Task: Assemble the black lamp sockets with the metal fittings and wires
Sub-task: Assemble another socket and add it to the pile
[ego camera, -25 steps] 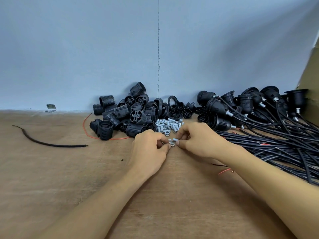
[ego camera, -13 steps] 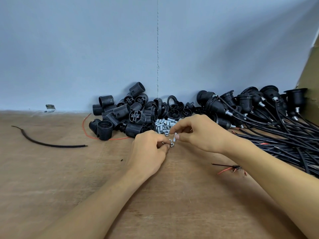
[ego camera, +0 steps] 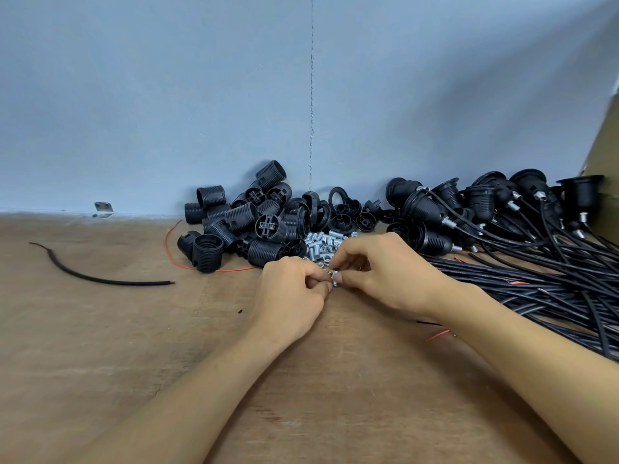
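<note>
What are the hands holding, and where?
Left hand and right hand pinch a small metal fitting between them; which part cannot be told.

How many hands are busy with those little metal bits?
2. The left hand and the right hand meet just in front of the pile of loose metal parts, both pinching fittings between their fingertips. No other hand shows.

Sockets left, fittings mid, wired sockets right, on table
</note>
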Motion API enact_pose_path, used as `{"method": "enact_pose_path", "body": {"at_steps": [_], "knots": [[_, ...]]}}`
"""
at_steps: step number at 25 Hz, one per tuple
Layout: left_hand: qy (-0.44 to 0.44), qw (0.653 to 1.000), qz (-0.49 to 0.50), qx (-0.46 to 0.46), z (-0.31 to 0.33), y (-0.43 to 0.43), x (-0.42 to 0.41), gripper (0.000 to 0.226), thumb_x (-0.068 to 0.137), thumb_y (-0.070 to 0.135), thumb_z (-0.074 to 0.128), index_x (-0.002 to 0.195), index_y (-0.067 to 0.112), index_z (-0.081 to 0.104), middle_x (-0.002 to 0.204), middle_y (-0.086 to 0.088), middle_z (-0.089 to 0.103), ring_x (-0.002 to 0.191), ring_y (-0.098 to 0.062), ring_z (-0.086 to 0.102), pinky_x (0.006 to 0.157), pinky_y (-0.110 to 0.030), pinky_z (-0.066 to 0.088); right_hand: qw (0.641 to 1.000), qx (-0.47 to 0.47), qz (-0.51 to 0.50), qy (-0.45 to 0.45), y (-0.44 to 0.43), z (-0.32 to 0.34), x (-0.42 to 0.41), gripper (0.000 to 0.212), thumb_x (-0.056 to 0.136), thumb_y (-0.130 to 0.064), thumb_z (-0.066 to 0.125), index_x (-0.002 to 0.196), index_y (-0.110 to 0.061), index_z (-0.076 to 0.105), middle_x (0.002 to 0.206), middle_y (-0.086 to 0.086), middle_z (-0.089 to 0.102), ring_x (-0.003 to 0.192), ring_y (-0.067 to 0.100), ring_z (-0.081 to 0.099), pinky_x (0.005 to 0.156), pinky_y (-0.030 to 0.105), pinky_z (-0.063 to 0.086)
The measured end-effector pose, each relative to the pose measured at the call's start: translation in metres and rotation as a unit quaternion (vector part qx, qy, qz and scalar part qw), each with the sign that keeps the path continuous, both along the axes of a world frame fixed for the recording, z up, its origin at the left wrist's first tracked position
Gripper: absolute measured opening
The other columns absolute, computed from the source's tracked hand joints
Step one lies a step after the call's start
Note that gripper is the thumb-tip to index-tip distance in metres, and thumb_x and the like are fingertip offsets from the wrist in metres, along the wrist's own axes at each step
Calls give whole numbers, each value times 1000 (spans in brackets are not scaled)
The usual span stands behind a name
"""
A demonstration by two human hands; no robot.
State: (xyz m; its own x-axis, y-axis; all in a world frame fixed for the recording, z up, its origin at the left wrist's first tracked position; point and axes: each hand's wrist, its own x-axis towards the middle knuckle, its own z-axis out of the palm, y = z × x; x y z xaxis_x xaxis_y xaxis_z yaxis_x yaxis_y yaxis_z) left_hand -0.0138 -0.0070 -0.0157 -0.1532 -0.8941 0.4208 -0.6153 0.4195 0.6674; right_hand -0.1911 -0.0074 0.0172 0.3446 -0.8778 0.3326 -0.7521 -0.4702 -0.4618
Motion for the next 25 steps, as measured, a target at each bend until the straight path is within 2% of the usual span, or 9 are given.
{"method": "enact_pose_path", "body": {"at_steps": [7,10,13,16,21,25], "knots": [[-2,1000,-1,-3,2,2,0,13,82,13,77,82,25,83,58,20,58,68,14,56,58,-2,35,1000,9,-10,15,0,-2,2,10,88,-21,73,92,-28,67,84,-12,67,79,1,62,71,16,49],[-4,1000,5,3,1,2,0,12,82,15,78,82,26,82,62,19,60,71,13,56,59,-3,36,1000,22,-20,-2,-1,0,-1,11,86,-22,74,88,-31,68,82,-13,68,76,-1,63,71,12,49],[4,1000,10,14,-1,1,-1,7,81,22,80,82,29,81,67,17,62,72,10,57,59,-6,36,995,58,-49,-69,-3,-1,-4,8,84,-20,76,87,-26,70,77,-8,72,73,2,67,74,22,55],[13,1000,15,15,-3,1,-1,6,78,30,83,83,31,80,70,14,63,72,5,57,60,-12,36,981,109,-60,-146,-4,-2,-5,9,84,-18,77,86,-23,70,71,-4,74,66,7,68,72,26,54],[12,1000,9,8,-3,1,-1,8,76,36,85,80,36,78,68,13,63,73,0,58,60,-18,38,958,173,-45,-223,-4,-2,-5,11,85,-14,78,92,-13,70,68,0,73,61,8,66,59,18,48],[24,1000,11,-2,-1,3,0,5,78,33,84,78,33,79,66,13,66,71,1,58,57,-10,36,931,206,-21,-300,-2,-2,-3,12,86,-7,75,96,-3,69,69,6,72,61,13,64,55,19,49]]}}
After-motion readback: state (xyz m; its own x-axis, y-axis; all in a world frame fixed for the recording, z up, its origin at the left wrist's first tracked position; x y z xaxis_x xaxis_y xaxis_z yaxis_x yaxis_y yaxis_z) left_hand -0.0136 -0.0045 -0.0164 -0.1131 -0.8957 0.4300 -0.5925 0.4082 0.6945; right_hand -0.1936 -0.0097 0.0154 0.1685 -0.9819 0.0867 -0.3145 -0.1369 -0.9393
